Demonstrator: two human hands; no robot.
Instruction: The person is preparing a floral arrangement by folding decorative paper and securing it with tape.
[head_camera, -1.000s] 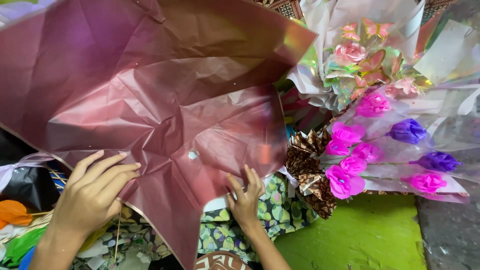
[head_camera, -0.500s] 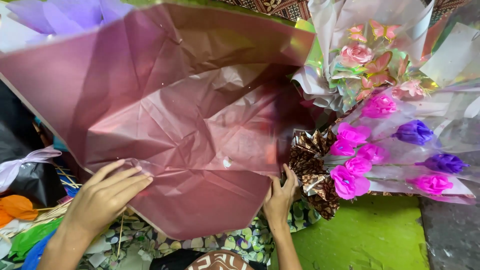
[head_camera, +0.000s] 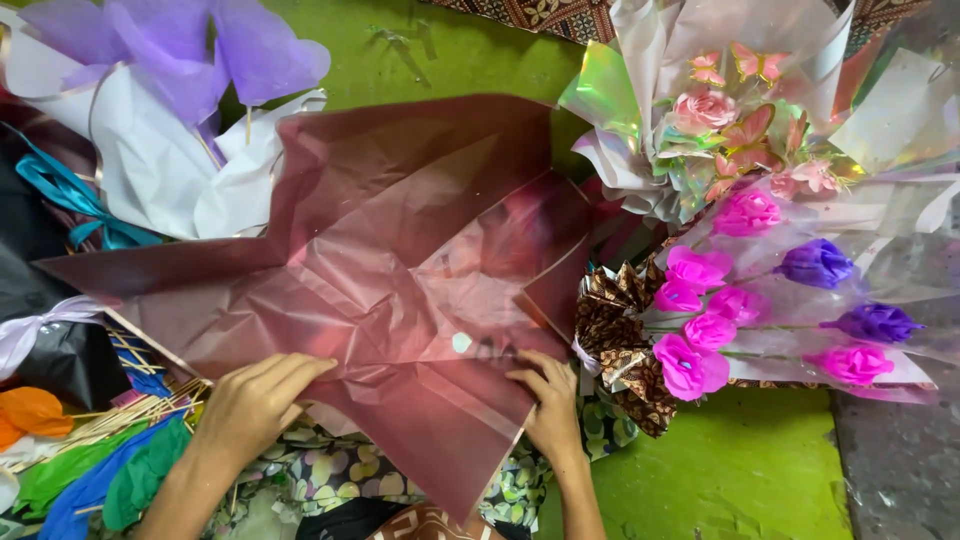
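A large crinkled sheet of translucent maroon wrapping paper lies spread in front of me, folded into overlapping layers. My left hand rests flat on its lower left edge, fingers pointing right. My right hand presses on the sheet's lower right edge, fingers bent over the paper. Both hands hold the sheet down against a floral patterned cloth on my lap.
A bouquet of pink and purple paper flowers in clear wrap lies at the right, above it a pastel bouquet. A purple and white bouquet sits top left. Wooden sticks and coloured tissue lie bottom left on the green floor.
The maroon sheet has come down from held up and now lies flatter and lower. Both hands have shifted onto its lower edge, the right hand moving right.
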